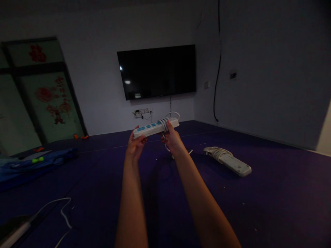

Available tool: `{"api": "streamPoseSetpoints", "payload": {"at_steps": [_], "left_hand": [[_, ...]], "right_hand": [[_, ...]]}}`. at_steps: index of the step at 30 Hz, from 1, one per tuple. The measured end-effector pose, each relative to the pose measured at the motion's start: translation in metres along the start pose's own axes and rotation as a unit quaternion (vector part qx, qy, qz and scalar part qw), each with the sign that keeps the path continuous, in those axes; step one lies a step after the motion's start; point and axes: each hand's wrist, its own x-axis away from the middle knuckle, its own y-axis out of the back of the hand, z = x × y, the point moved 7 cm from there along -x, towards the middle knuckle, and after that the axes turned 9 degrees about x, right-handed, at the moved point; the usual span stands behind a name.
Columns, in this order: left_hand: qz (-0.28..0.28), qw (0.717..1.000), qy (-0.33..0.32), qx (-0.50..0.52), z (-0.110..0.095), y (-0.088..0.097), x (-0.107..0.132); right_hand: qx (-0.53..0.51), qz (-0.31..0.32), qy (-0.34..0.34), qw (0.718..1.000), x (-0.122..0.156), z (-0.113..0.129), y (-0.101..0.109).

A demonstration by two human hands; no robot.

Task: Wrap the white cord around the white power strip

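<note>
Held up in front of me is a white power strip [152, 130] with blue sockets, tilted a little upward to the right. My left hand [135, 144] grips its left end, thumb along the near side. My right hand [171, 137] is closed round the right part, thumb pressing on the grey-white cord [163, 124] wound about the strip. A loop of that cord sticks up past the right end, and another part hangs below, partly hidden by my right arm. To the right, a second power strip [234, 163] lies on the floor with its cord wrapped round it.
The purple floor [201, 210] carries small white scraps. Blue cloth [51, 161] with a yellow-green item lies left. A white cable [64, 213] curls at lower left. A television [157, 72] hangs above wall sockets [143, 112]; a black cable [217, 82] hangs down the right wall.
</note>
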Motion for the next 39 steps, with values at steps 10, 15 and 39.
{"api": "streamPoseSetpoints", "payload": {"at_steps": [10, 15, 39], "left_hand": [[-0.177, 0.977, 0.092, 0.078, 0.012, -0.025, 0.012], [-0.191, 0.975, 0.063, 0.096, 0.007, -0.022, 0.012], [0.011, 0.999, -0.045, -0.028, -0.027, -0.002, 0.005]], "right_hand": [[-0.015, 0.026, 0.056, 0.998, -0.003, 0.008, 0.003], [0.033, 0.037, 0.035, 0.998, 0.002, 0.005, 0.002], [0.097, 0.055, -0.056, 0.992, 0.017, -0.007, -0.024]]}}
